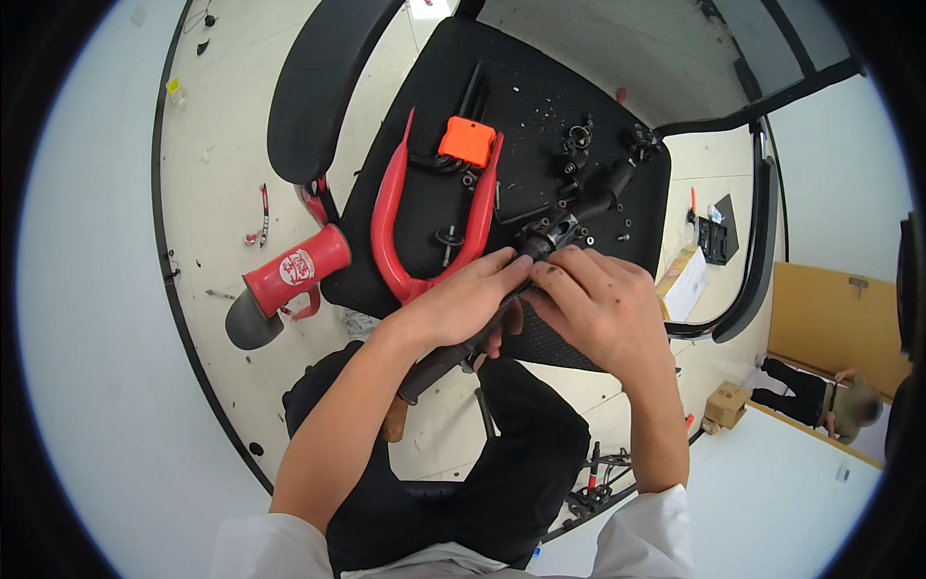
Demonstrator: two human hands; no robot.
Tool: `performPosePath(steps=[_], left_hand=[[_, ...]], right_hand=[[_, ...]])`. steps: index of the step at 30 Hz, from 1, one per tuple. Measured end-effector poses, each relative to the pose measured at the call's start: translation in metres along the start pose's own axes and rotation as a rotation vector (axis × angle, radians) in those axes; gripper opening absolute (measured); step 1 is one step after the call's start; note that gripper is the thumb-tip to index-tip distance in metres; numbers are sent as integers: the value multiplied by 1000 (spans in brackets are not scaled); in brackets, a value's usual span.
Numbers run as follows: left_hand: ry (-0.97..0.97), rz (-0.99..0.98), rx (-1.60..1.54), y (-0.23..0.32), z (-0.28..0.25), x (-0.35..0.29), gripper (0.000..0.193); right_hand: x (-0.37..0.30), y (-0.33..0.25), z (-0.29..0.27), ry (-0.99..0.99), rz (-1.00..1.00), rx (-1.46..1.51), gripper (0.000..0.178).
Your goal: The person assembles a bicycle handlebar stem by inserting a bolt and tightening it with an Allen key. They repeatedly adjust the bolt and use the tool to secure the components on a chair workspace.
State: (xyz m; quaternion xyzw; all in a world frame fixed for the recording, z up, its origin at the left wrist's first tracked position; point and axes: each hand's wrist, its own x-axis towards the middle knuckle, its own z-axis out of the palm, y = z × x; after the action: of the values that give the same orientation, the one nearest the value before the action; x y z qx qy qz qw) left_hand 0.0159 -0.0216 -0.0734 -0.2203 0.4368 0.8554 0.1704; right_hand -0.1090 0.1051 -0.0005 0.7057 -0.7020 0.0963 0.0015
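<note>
A black handlebar (600,201) lies slantwise across the front of a chair seat, one dark grip reaching down toward my lap. A metal clamp (558,232) sits around its middle. My left hand (473,297) wraps around the bar just below that clamp. Bent fingers of my right hand (600,297) press on the bar beside my left thumb; any small part under them is hidden. Left of the bar rests a red bicycle fork (390,217), its two legs pointing away. Between the leg ends is an orange hex key holder (468,142) with black keys.
Dark small parts (579,137), nuts and bolts scatter over the black seat (540,82). An armrest (323,87) and a red mug-like container (299,268) are at left. A white box (683,282) and black tool case (712,241) lie right. Another person (820,398) is far right.
</note>
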Motion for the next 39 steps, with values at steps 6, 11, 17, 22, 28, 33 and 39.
performPosePath(steps=[6, 11, 17, 22, 28, 33, 39], left_hand=[[27, -104, -35, 4, -7, -23, 46], [82, 52, 432, -9, 0, -40, 46], [176, 117, 754, -10, 8, -39, 34], [158, 22, 754, 7, 14, -40, 38], [173, 33, 788, -8, 11, -40, 49], [170, 61, 824, -11, 16, -34, 49], [160, 79, 727, -7, 17, -32, 39]], right_hand=[[-2, 7, -2, -10, 75, 57, 21], [3, 21, 4, -21, 454, 356, 22], [18, 47, -10, -112, 625, 411, 24], [-33, 66, -6, 32, 706, 359, 16], [-83, 7, -3, 68, 800, 318, 17], [-69, -59, 5, 51, 723, 694, 29], [10, -27, 2, 35, 508, 672, 43]])
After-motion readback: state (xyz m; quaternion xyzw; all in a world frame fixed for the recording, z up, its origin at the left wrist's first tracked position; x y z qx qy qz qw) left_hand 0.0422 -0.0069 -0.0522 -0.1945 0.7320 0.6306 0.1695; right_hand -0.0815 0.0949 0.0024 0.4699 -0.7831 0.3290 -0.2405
